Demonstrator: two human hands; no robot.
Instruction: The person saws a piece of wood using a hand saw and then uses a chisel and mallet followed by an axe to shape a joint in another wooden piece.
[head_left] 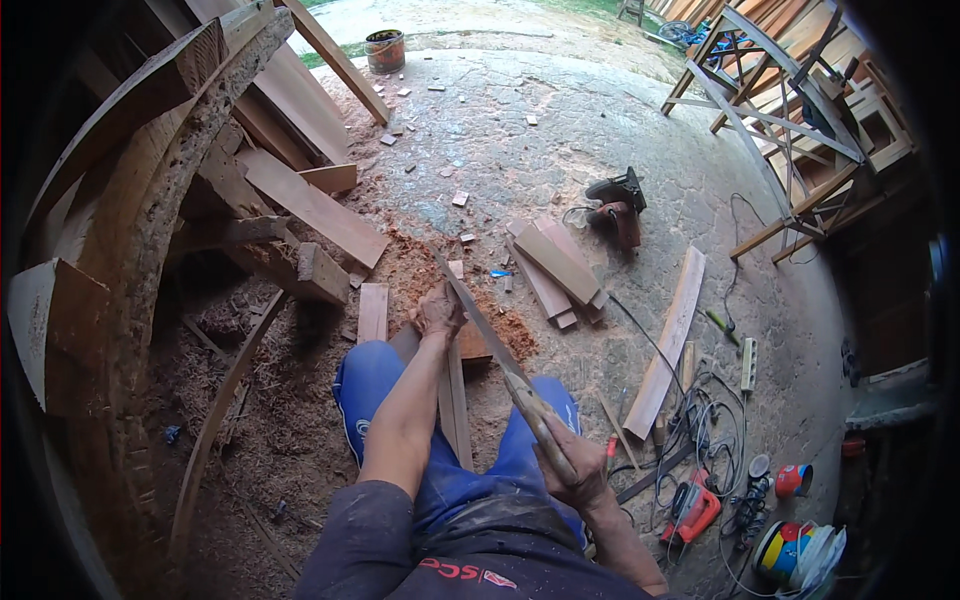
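Note:
My left hand grips a narrow wooden board that lies between my legs, over a small block amid orange shavings. My right hand is closed on the handle of a handsaw, whose long blade slants up and forward, right beside my left hand. Exactly where the blade touches the wood is hard to make out. A short plank lies just left of my left hand.
Stacked boards, a dark-red power tool and a long plank lie ahead and right. A red power tool sits among tangled cords. Timbers crowd my left. A bucket and wooden trestles stand farther off.

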